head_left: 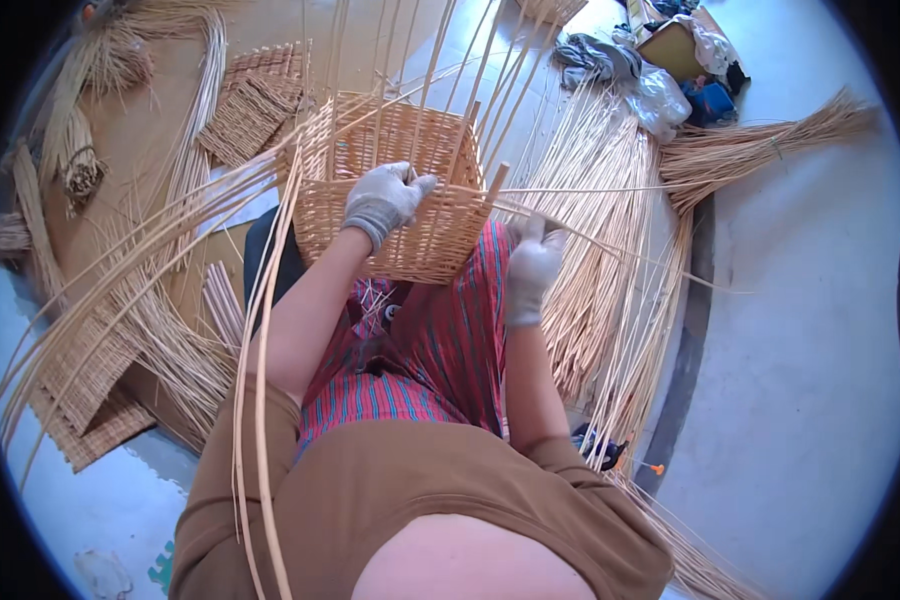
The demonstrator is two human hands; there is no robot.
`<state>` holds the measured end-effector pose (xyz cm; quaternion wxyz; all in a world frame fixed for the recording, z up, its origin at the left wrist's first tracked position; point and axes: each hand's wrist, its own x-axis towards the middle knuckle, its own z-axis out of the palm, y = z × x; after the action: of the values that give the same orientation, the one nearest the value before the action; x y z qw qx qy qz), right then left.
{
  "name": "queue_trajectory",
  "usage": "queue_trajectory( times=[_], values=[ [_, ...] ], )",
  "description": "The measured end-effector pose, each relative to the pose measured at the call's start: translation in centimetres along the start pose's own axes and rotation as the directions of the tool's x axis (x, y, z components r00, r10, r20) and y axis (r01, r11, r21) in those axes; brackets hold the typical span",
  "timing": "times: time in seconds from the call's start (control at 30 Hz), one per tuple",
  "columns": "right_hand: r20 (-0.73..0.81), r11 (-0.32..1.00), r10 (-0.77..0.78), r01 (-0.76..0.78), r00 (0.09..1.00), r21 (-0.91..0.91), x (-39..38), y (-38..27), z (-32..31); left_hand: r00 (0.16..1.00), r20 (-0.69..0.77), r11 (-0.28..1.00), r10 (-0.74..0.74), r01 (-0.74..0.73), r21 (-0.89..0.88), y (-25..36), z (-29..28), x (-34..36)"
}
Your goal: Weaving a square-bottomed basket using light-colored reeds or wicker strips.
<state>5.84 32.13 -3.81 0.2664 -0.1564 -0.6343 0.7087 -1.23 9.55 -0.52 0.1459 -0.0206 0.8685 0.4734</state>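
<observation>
A half-woven square wicker basket (410, 235) rests on my lap over red striped cloth, with long upright stakes rising from its rim. My left hand (382, 200), in a grey glove, presses on the near wall at the rim, fingers curled around the weave. My right hand (533, 265), also gloved, sits just right of the basket's corner and pinches a thin cane strand (610, 245) that runs off to the right. Long loose canes (260, 330) trail down from the basket's left side past my left arm.
A big bundle of cane rods (605, 200) lies on the floor to the right. Woven mats (255, 105) and more bundles (90, 370) lie to the left. A broom-like sheaf (770, 140) and bags (670, 60) sit at the top right.
</observation>
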Motion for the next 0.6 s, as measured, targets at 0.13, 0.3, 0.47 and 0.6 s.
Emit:
queue_trajectory(
  times=[0.13,0.3,0.47,0.6],
  values=[
    [0.396,0.854,0.117,0.110,0.911,-0.508,-2.4,-6.0,5.6,0.985,-0.135,0.994,0.109,-0.108,0.012,-2.3,0.4,-0.5],
    [0.731,0.218,0.119,0.701,0.672,-0.679,3.2,-2.5,8.3,0.764,-0.460,0.803,0.453,-0.573,-0.162,-5.5,1.5,-3.6],
    [0.444,0.513,-0.011,0.386,0.896,-0.766,-2.7,-2.3,8.0,0.646,-0.756,0.675,-0.104,-0.512,-0.531,-11.6,-4.4,-10.3],
    [0.546,0.896,-0.285,0.422,0.787,-0.140,-11.1,-1.6,8.9,0.490,-0.861,0.724,0.135,-0.642,-0.252,-12.0,-9.4,-11.6]
  ],
)
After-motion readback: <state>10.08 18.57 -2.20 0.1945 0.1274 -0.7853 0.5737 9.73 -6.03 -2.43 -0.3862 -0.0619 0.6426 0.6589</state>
